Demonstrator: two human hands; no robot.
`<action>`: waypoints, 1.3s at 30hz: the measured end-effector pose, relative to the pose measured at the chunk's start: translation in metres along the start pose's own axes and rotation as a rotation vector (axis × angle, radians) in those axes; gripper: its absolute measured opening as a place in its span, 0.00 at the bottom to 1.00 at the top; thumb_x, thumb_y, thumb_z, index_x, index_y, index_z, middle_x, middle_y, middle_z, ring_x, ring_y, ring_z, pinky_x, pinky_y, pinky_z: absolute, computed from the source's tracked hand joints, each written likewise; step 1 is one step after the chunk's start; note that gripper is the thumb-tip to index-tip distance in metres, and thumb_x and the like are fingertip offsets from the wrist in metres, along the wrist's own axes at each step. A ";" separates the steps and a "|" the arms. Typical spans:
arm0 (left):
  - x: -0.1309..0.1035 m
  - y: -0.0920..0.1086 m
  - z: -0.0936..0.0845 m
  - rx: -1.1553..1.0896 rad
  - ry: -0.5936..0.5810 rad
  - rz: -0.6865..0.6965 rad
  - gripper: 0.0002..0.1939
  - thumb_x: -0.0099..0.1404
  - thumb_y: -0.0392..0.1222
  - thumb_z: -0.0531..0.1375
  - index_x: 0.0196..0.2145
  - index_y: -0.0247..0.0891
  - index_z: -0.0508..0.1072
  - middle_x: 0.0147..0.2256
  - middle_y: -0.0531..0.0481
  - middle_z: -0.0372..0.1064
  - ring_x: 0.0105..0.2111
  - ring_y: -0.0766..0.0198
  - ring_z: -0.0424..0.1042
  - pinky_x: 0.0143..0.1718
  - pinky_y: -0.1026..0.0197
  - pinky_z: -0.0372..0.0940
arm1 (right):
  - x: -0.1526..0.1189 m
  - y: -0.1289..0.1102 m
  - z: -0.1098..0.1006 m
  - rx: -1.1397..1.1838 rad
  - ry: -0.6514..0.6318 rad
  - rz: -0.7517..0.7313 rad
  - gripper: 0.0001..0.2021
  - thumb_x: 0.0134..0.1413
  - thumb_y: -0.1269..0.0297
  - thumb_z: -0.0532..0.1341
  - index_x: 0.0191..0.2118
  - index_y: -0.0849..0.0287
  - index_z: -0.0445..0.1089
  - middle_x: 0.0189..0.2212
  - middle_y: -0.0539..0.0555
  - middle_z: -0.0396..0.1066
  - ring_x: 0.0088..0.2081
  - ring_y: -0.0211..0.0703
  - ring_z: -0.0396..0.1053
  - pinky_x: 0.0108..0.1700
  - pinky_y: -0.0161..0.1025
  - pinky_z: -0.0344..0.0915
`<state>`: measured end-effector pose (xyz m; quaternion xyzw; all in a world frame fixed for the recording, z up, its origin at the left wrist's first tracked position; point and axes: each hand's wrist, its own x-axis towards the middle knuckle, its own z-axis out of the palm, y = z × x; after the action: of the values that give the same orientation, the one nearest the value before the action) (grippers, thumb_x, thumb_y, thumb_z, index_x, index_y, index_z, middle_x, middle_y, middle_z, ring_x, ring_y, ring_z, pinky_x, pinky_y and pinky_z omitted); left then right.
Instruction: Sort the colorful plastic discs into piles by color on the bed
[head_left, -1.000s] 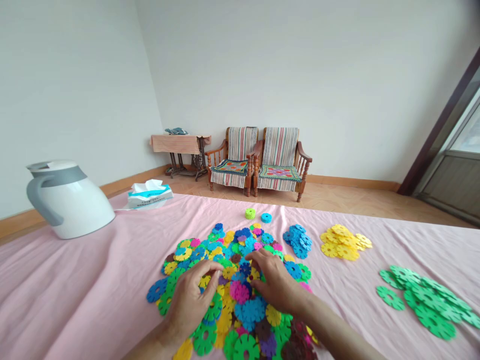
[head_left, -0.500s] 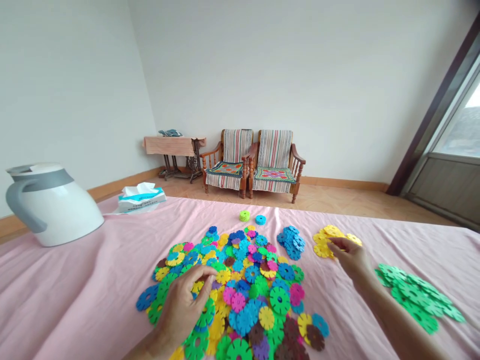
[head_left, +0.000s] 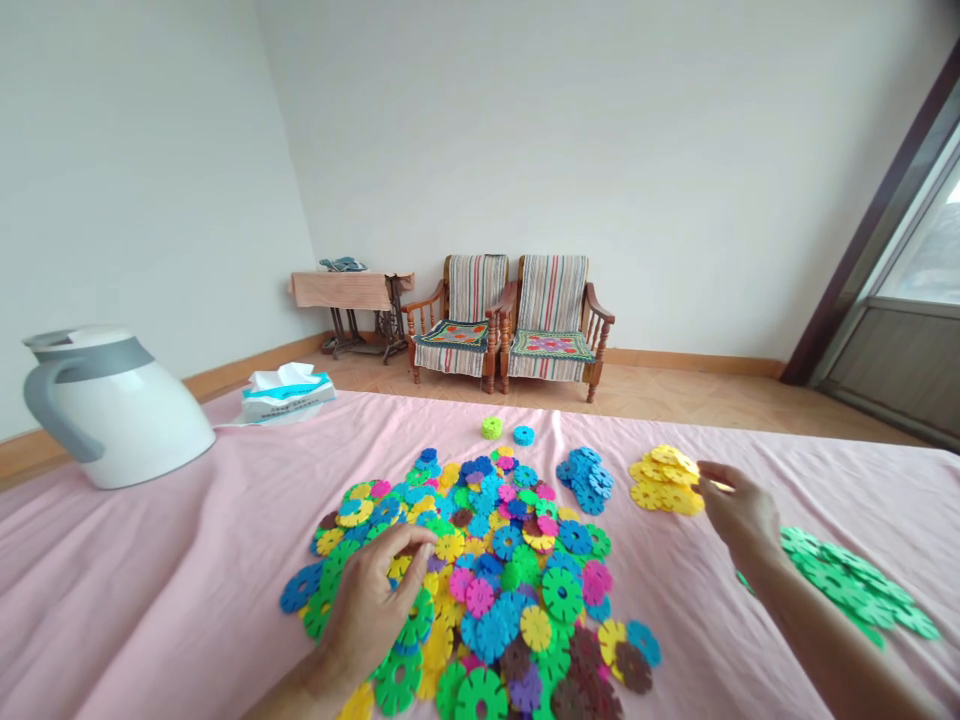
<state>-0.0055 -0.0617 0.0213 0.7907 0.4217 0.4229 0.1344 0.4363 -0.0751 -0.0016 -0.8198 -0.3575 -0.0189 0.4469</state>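
Note:
My left hand (head_left: 379,590) hovers over or rests on the left of a mixed pile of plastic snowflake discs (head_left: 491,635). Its thumb and index finger nearly meet beside a yellow disc (head_left: 450,547); whether they grip a piece cannot be seen. My right hand (head_left: 739,510) is at the right edge of a small heap of yellow snowflake discs (head_left: 664,480), fingers curled and fingertips against it. A sliver of another yellow disc (head_left: 724,487) shows among its fingers, mostly hidden. Blue discs (head_left: 585,480) lie left of the yellow heap. Green discs (head_left: 859,585) sit beyond my right forearm, partly covered.
A lime-green stack (head_left: 491,428) and a light-blue stack (head_left: 523,435) stand behind the pile. On the pink cloth (head_left: 187,590) at the left are a white jug (head_left: 142,420) and a tissue pack (head_left: 289,395). Two wooden armchairs (head_left: 551,320) stand beyond the table.
My right hand has shifted right, from the top of the yellow heap to its right edge, over the loose yellow disc. My left hand stays put. The view has shifted slightly.

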 end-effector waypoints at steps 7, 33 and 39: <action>0.007 -0.006 -0.009 0.033 0.093 -0.033 0.11 0.66 0.45 0.54 0.35 0.40 0.74 0.33 0.49 0.76 0.34 0.60 0.76 0.37 0.61 0.69 | -0.102 -0.101 0.008 0.282 -0.388 -0.511 0.13 0.57 0.59 0.53 0.40 0.56 0.72 0.33 0.55 0.73 0.32 0.43 0.71 0.35 0.39 0.67; 0.020 -0.075 -0.044 0.488 -0.132 -0.124 0.19 0.64 0.53 0.56 0.48 0.45 0.73 0.47 0.47 0.73 0.47 0.53 0.69 0.50 0.52 0.62 | -0.237 -0.199 0.031 -0.144 -0.874 -1.246 0.19 0.59 0.59 0.52 0.52 0.62 0.66 0.60 0.66 0.58 0.62 0.65 0.52 0.59 0.68 0.51; 0.016 -0.061 -0.039 0.519 -0.190 -0.071 0.19 0.61 0.50 0.59 0.49 0.44 0.74 0.45 0.44 0.72 0.47 0.50 0.68 0.49 0.49 0.63 | -0.213 -0.167 0.006 -0.166 -0.918 -1.111 0.18 0.61 0.62 0.51 0.54 0.57 0.65 0.62 0.60 0.59 0.63 0.59 0.52 0.64 0.64 0.44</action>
<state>-0.0654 -0.0178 0.0188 0.8196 0.5288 0.2197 -0.0192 0.1759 -0.1344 0.0407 -0.4735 -0.8703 0.0760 0.1126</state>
